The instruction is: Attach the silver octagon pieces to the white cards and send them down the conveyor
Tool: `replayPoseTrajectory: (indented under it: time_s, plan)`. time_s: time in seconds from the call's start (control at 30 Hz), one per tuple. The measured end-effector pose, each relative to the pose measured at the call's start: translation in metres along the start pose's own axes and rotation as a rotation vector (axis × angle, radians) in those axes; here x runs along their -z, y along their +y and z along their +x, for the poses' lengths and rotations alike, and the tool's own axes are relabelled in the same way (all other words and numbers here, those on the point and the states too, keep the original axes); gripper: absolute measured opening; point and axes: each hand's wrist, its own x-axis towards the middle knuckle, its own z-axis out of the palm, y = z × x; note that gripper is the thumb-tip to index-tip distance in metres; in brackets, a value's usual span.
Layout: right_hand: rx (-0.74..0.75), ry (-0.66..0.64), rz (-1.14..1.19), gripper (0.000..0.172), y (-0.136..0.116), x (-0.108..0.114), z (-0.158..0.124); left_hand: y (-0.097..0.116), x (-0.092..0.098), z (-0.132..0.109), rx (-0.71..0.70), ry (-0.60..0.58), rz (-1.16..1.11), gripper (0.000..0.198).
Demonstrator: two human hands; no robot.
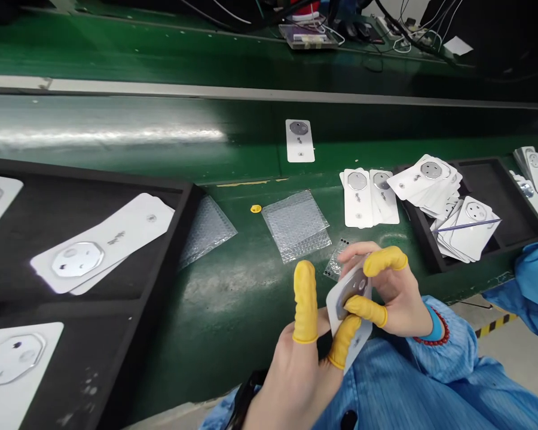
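Both my hands hold a white phone back cover (354, 352) with a grey camera ring, tilted near my body. My left hand (302, 358) grips its lower edge with the thumb on its face, while the index finger points up. My right hand (399, 292) pinches the upper part, with the thumb by the camera ring. Yellow finger cots cover some fingertips. Just beyond my right hand lies a small clear sheet with black dots (336, 260). Bubble wrap pouches (296, 224) lie on the green bench ahead.
A large black tray (156, 310) with several covers stands at left. Another black tray (484, 173) with piled covers is at right, beside more covers (358, 203). One cover (300, 143) lies farther back. A yellow finger cot (255, 209) rests mid-bench. A blue sleeve (533, 286) shows at right.
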Motion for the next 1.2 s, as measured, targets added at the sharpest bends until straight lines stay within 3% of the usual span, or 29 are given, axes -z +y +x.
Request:
replayPoseTrajectory:
  time_s: [0.17, 0.33, 0.53, 0.7, 0.83, 0.97, 1.1, 1.2]
  plan:
    - [-0.119, -0.036, 0.072, 0.041, -0.004, 0.006, 0.003, 0.003, 0.003, 0.002, 0.053, -0.045, 0.009, 0.013]
    - [-0.123, 0.021, 0.115, 0.037, -0.006, 0.006, 0.003, 0.009, 0.007, 0.007, 0.163, -0.075, -0.140, 0.019]
    - [-0.176, 0.017, 0.125, 0.036, -0.017, 0.005, 0.004, 0.008, 0.005, -0.002, 0.220, -0.081, -0.068, 0.010]
    - [-0.289, 0.028, 0.084, 0.035, -0.026, 0.002, 0.012, 0.000, 0.003, -0.003, 0.219, -0.078, -0.115, 0.020]
    - [-0.258, 0.115, 0.056, 0.036, -0.013, 0.002, 0.013, -0.007, 0.000, 0.014, 0.223, -0.051, -0.336, 0.017]
    - [-0.229, 0.089, -0.001, 0.026, 0.005, 0.007, 0.008, -0.012, 0.000, 0.032, 0.416, -0.089, -0.565, 0.012]
    - [-0.153, 0.051, -0.195, 0.020, 0.015, 0.007, 0.007, -0.028, -0.002, 0.030, 0.543, -0.018, -0.540, 0.025]
    - [-0.128, 0.063, -0.274, 0.020, 0.023, 0.005, 0.007, -0.049, -0.015, 0.021, 0.617, 0.047, -0.502, 0.033]
